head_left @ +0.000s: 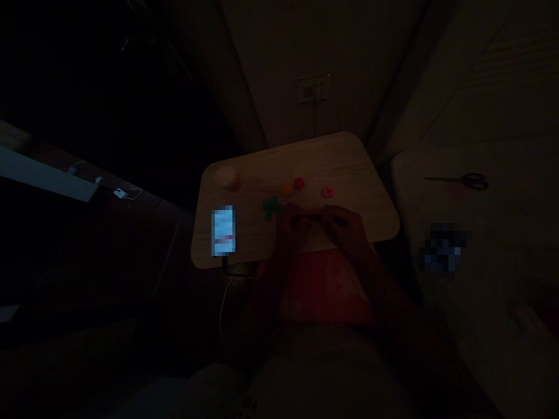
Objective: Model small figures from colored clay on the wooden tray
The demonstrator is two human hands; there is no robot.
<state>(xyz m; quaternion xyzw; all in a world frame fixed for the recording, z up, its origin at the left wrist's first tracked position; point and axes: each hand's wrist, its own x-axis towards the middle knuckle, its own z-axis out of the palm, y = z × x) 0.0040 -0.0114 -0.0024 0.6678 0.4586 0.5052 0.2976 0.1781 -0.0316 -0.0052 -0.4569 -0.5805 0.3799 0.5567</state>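
Over the near edge of a small wooden table (257,166), my left hand (292,224) and my right hand (347,228) face each other with fingers closed. Between the fingertips runs a thin dark thing (312,217), too dim to name. A green branched piece (271,208) lies just left of my left hand. Beyond the hands are an orange round piece (286,189), a red round piece (299,183) and a pinkish-red flower-shaped ring (327,192). A small green bit (327,206) shows by my right fingertips.
A lit phone (223,231) with a blurred screen lies on the table's left side, near a lidded jar (227,178). Scissors (463,180) rest on a pale surface to the right. A wall socket (314,89) has a cable plugged in. The room is very dark.
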